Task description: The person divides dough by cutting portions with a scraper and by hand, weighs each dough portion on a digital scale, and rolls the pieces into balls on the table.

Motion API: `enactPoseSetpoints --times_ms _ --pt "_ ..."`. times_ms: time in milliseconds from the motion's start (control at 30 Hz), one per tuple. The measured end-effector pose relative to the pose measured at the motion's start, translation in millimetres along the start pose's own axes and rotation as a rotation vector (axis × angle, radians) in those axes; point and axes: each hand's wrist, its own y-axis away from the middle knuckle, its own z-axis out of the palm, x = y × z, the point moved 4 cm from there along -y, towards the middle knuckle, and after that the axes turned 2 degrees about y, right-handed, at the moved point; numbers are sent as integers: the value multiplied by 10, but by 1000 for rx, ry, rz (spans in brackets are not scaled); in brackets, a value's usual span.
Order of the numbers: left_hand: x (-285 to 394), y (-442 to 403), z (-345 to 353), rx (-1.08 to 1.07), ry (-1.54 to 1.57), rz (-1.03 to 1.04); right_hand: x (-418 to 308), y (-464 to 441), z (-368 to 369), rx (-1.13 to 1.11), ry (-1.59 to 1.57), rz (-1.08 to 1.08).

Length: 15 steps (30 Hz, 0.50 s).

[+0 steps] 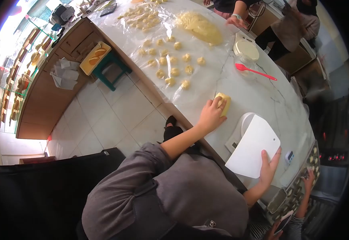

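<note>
My left hand (212,115) is closed over a yellow block of dough (225,103) on the marble-patterned table. Its fingers lie across the top of the block. In my right hand (269,166) is a large white dough scraper (254,148) with a small hole near one corner, the thumb lying on its face. The scraper partly hides a white kitchen scale (233,143) beneath it. Beyond my left hand, several small dough pieces (174,72) sit on clear plastic film. Farther back lies a big flattened mass of dough (200,27).
A red silicone utensil (258,73) rests across a clear bowl, near another scale (245,49). A small timer (289,156) lies to the right. Other people stand at the far side; another person's hand (309,179) reaches over a tray at right. A green stool (111,68) stands left.
</note>
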Motion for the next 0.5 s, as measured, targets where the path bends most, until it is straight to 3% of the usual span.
enactPoseSetpoints --times_ms 67,167,367,500 --pt "-101 20 61 -14 2 30 -20 -1 26 -29 32 -18" --pt "-116 180 -99 150 -135 201 -118 -10 132 -66 38 -41" --pt "-271 332 -136 186 106 265 -474 -149 677 -162 243 -295" --pt "-354 347 -137 181 187 202 -623 -304 1217 -343 429 -330"
